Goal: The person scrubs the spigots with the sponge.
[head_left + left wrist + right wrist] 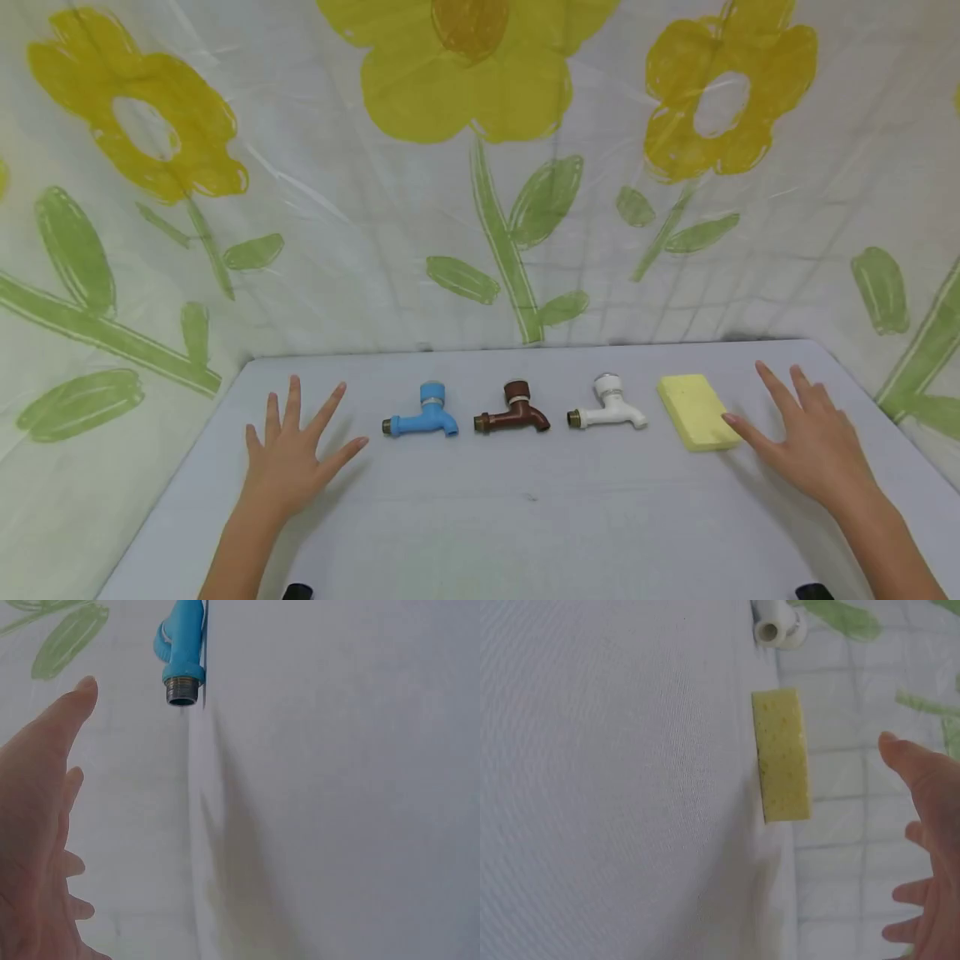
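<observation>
Three taps lie in a row on the table: a blue tap [423,412], a brown tap [513,410] and a white tap [609,405]. Their threaded ends all point left. A yellow sponge [697,413] lies right of the white one. My left hand [288,458] is spread over the table left of the blue tap, holding nothing. In the left wrist view the blue tap's threaded end [182,690] shows beyond the thumb. My right hand [813,450], also spread and bare, hovers beside the sponge; its thumb tip overlaps the sponge's right edge in the head view.
The table [525,533] has a pale cloth surface. Behind it hangs a white sheet [337,275] painted with yellow flowers and green leaves. Two small black objects, one on the left [298,591] and one on the right [813,591], show at the bottom edge.
</observation>
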The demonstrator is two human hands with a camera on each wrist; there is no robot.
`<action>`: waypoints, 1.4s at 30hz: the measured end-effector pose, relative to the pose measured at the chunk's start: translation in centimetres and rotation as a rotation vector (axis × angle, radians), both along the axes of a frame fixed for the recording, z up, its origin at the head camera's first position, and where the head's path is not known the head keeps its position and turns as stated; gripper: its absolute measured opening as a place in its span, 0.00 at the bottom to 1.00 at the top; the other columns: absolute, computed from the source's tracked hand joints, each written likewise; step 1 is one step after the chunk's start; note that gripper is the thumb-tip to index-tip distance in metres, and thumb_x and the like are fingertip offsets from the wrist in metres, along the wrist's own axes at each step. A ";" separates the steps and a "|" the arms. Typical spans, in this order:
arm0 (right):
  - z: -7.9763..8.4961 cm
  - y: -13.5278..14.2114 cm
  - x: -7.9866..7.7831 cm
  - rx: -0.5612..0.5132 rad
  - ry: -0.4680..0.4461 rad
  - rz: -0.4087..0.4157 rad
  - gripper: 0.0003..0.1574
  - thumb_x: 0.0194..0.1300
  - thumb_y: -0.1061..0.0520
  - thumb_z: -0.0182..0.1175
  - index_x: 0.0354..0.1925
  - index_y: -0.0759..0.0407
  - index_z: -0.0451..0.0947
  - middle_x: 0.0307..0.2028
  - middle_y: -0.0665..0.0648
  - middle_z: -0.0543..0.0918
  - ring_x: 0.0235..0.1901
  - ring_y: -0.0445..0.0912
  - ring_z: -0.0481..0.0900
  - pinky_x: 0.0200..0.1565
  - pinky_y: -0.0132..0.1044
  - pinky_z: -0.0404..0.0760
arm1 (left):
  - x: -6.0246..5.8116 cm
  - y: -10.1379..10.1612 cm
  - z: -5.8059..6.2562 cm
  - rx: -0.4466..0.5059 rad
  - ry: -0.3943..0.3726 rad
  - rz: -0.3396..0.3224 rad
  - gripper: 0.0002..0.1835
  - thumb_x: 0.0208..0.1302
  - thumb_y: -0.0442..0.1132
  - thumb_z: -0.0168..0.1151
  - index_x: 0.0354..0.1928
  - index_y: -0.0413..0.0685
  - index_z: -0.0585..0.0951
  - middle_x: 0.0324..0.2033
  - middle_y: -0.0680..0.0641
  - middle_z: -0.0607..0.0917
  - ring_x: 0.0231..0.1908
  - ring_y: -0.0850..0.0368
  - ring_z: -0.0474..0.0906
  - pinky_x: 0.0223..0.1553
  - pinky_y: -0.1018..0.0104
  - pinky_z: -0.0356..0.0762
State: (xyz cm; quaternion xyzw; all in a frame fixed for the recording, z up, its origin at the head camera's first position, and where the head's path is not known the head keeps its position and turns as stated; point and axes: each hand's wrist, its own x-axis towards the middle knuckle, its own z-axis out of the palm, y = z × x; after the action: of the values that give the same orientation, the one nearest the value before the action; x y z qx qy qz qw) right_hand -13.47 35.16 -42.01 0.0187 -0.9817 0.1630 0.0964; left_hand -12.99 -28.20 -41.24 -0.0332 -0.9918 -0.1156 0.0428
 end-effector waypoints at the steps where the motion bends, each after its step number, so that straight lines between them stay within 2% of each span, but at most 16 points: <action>1: 0.0 -0.1 0.0 -0.007 -0.005 0.004 0.61 0.75 0.32 0.60 0.86 0.56 0.42 0.74 0.88 0.49 0.67 0.91 0.51 0.55 0.89 0.57 | 0.0 0.3 0.0 -0.002 0.001 -0.005 0.48 0.70 0.75 0.55 0.85 0.72 0.51 0.82 0.27 0.39 0.77 0.14 0.37 0.63 0.07 0.40; 6: 0.0 -0.5 -0.2 -0.055 -0.060 0.025 0.61 0.76 0.33 0.60 0.86 0.58 0.40 0.75 0.88 0.46 0.68 0.90 0.49 0.53 0.90 0.60 | -0.3 1.7 -0.1 -0.016 0.017 -0.029 0.47 0.70 0.75 0.56 0.85 0.72 0.53 0.82 0.27 0.44 0.77 0.16 0.40 0.65 0.09 0.44; 17: 0.4 -2.2 -1.1 -0.078 -0.138 0.050 0.62 0.76 0.29 0.57 0.86 0.57 0.38 0.76 0.87 0.49 0.68 0.86 0.55 0.50 0.88 0.66 | -1.2 4.7 0.6 -0.012 0.070 -0.095 0.44 0.73 0.70 0.58 0.84 0.67 0.57 0.81 0.27 0.50 0.78 0.19 0.45 0.67 0.12 0.49; 25: 0.2 -2.8 -1.7 -0.076 -0.115 0.082 0.61 0.76 0.30 0.58 0.85 0.59 0.42 0.74 0.84 0.58 0.68 0.83 0.59 0.52 0.85 0.68 | -2.5 7.6 0.6 0.030 0.094 -0.158 0.43 0.72 0.63 0.63 0.83 0.63 0.61 0.80 0.27 0.55 0.78 0.20 0.48 0.69 0.15 0.53; 30: 0.2 -3.2 -2.0 -0.076 -0.104 0.100 0.60 0.76 0.31 0.59 0.85 0.61 0.45 0.73 0.83 0.61 0.67 0.82 0.62 0.52 0.83 0.70 | -3.2 10.1 0.6 0.058 0.073 -0.205 0.42 0.73 0.64 0.62 0.83 0.64 0.61 0.79 0.28 0.58 0.77 0.21 0.51 0.71 0.20 0.56; 42: 0.7 -4.0 -2.8 -0.070 -0.139 0.101 0.61 0.76 0.32 0.59 0.83 0.68 0.46 0.72 0.85 0.60 0.67 0.82 0.61 0.55 0.82 0.70 | -4.5 15.4 0.7 0.057 0.040 -0.277 0.41 0.75 0.67 0.57 0.83 0.63 0.61 0.79 0.31 0.61 0.77 0.25 0.56 0.74 0.24 0.56</action>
State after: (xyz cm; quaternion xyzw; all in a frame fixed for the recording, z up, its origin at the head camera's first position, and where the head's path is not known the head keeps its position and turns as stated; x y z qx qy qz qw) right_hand -16.24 31.18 -41.31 0.0533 -0.9776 0.2026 0.0202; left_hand -17.53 -12.75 -40.58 -0.1708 -0.9731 -0.1476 0.0469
